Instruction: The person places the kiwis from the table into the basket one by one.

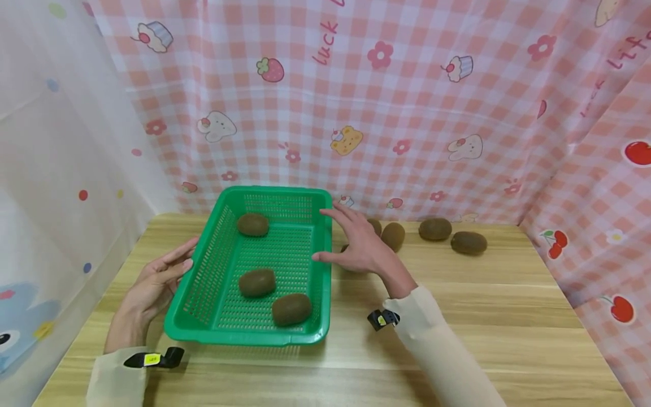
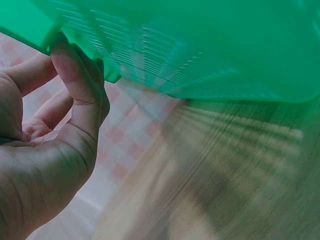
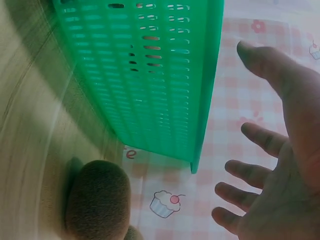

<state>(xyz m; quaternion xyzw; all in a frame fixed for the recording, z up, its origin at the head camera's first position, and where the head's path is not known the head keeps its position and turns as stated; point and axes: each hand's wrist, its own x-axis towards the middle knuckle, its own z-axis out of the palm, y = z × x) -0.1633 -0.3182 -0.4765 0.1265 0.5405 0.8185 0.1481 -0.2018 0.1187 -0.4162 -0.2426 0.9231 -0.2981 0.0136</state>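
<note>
A green slotted basket [image 1: 244, 334] stands on the wooden table and holds three brown kiwis [image 1: 252, 224] [image 1: 257, 282] [image 1: 291, 308]. My left hand [image 1: 175, 265] lies beside the basket's left wall with relaxed fingers. In the left wrist view the thumb of that left hand [image 2: 60, 115] touches the basket's rim [image 2: 200, 45]. My right hand [image 1: 351, 240] hovers with fingers spread just right of the basket, holding nothing. It partly covers a kiwi [image 1: 394, 236] on the table. The right wrist view shows the spread right hand [image 3: 270, 165], the basket wall [image 3: 150, 75] and a kiwi [image 3: 97, 200] below.
Two more kiwis [image 1: 435, 229] [image 1: 468, 242] lie at the back right of the table [image 1: 483, 316]. A pink checked curtain [image 1: 407, 113] closes off the back and right side; a white dotted sheet [image 1: 61, 169] hangs on the left.
</note>
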